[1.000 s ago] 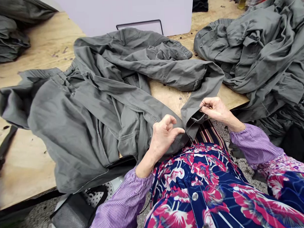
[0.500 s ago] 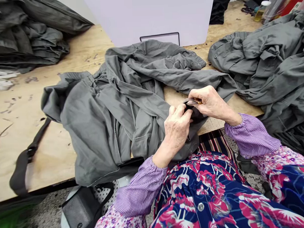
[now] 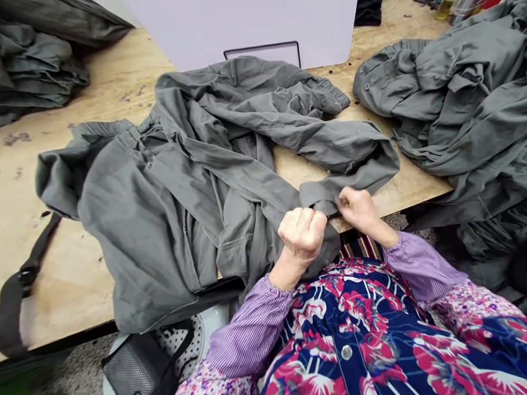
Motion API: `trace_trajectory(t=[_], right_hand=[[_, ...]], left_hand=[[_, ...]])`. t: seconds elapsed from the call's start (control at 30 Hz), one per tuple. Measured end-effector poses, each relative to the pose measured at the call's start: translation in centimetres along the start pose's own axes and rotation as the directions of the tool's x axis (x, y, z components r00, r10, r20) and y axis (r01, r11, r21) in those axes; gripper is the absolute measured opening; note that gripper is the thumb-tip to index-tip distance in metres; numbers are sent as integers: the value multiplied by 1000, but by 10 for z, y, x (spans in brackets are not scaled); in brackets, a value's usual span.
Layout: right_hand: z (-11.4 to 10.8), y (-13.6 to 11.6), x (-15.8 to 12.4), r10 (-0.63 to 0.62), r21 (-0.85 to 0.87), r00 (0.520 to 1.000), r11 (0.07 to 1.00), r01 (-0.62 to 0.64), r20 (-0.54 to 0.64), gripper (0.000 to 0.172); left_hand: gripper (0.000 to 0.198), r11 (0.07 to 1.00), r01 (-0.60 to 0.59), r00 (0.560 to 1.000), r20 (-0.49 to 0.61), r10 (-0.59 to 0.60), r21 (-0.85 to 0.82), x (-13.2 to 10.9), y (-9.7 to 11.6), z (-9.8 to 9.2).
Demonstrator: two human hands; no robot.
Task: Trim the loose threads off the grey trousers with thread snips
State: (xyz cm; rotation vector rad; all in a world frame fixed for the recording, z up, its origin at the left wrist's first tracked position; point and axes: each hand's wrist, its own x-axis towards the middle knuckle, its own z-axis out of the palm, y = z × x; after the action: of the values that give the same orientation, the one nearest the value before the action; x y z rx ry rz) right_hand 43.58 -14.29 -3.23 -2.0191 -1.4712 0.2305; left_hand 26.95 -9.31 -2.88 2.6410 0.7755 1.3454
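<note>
"What have the hands got?"
"Left hand point(image 3: 303, 235) is a tight fist on the sleeve point(image 3: 268, 203), right hand point(image 3: 359, 209) pinching its cuff point(image 3: 317, 194)"
"And the rest?"
"The grey jacket point(image 3: 160, 224) lies rumpled, unfolded, on the wooden surface point(image 3: 71, 267)"

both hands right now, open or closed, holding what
left hand: closed in a fist on the gray sleeve cuff
right hand: closed, fingers pinching a small glinting item at the cuff, too small to name

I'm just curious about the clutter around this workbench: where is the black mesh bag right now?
In the head view, the black mesh bag sits at the bottom left, below the table edge, beside a white dotted object and just left of the person's left sleeve.
</note>
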Motion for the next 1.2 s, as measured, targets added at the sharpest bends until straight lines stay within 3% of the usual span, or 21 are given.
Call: trace_trajectory(t=[0.07, 0.1, 0.27, 0.37, 0.47, 0.63, 0.83, 0.9, 0.93, 0.97, 1.03, 1.1, 1.13, 1.2], right_hand=[[4, 4, -16, -37, -67, 985, 997, 49, 170, 5], [0, 4, -21, -64, -71, 978, 994, 80, 199, 5], [-36, -7, -30, -180, 206, 973, 967, 148, 144, 17], [-37, -16, -33, -281, 312, 942, 925, 216, 183, 15], [-28, -19, -37, -336, 276, 914, 923, 270, 228, 25], [-18, -13, -36, -396, 167, 899, 915, 368, 188, 15], [-20, -9, -32, -466, -43, 855, 873, 487, 227, 16], [-22, -11, -32, -465, -86, 854, 865, 495, 235, 16], [-23, -12, -32, -458, -87, 859, 869, 487, 228, 16], [-24, -12, -32, -449, -73, 868, 878, 472, 213, 16], [-26, -13, -31, -429, 2, 887, 900, 435, 174, 15], [-26, -14, -31, -425, 106, 893, 905, 413, 146, 18], [-26, -15, -30, -436, 157, 888, 897, 414, 145, 20], [-25, -17, -29, -477, 238, 865, 868, 437, 152, 20]], left_hand=[[26, 1000, 3, 1000, 30, -3, -4, -22, -2, 1], [23, 1000, -11, 999, 39, 11, 6, -30, -2, 0], [14, 986, -121, 992, 61, 115, 111, -52, -3, -12], [18, 991, -109, 993, 51, 105, 79, -54, -2, -15], [15, 997, -73, 997, 12, 73, 21, -52, 3, -16], [7, 993, 87, 996, 8, -87, -74, -40, 14, -22], [10, 915, 349, 934, -5, -357, -203, -26, 25, -35], [11, 839, 482, 865, -18, -502, -252, -26, 31, -41], [12, 755, 575, 797, 4, -605, -316, -27, 35, -43], [15, 625, 668, 704, 70, -707, -403, -29, 39, -45], [21, 248, 806, 471, 328, -819, -537, -33, 48, -47], [27, -115, 845, 262, 592, -762, -522, -34, 56, -46], [30, -245, 836, 187, 676, -713, -491, -33, 58, -43], [36, -423, 774, 102, 752, -651, -471, -29, 59, -36]])
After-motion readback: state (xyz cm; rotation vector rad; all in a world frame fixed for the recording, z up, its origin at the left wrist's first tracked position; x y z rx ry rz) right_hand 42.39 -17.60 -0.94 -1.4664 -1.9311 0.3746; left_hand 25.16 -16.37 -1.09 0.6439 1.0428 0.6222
